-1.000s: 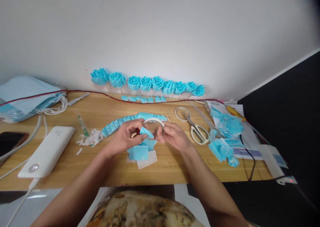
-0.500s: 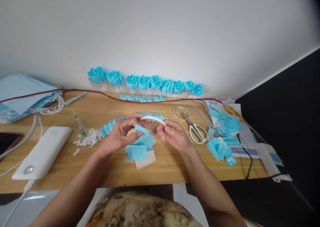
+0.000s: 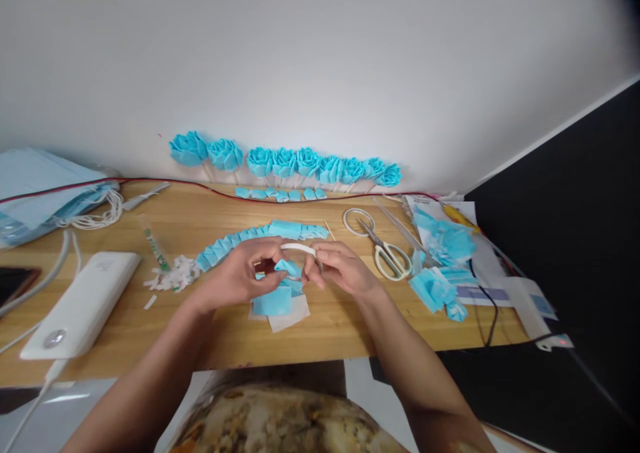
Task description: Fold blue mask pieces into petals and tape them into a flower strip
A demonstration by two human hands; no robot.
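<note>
My left hand (image 3: 243, 273) is closed, pinching a small folded piece of blue fabric (image 3: 285, 266) between thumb and fingers. A roll of white tape (image 3: 299, 247) spans the gap between my hands, tilted edge-up. My right hand (image 3: 345, 266) grips the roll's right side, and my left fingers touch or nearly touch its other end. Directly below lie flat blue fabric squares (image 3: 273, 302) and a white square (image 3: 293, 314), partly covered by my hands. Behind them curves an overlapping row of folded blue pieces (image 3: 231, 245), with one larger blue piece (image 3: 286, 228) on it.
Several blue fabric roses (image 3: 284, 162) on sticks lean against the wall. Scissors (image 3: 394, 261) and another tape roll (image 3: 350, 221) lie to the right, near crumpled blue fabric (image 3: 447, 240). Leftward are white paper scraps (image 3: 177, 274), a power bank (image 3: 83, 306) and stacked masks (image 3: 43, 180).
Both hands have come slightly lower and nearer each other with the tape roll, uncovering more of the row behind. The blue piece has turned in my left fingers. The whole view has shifted slightly.
</note>
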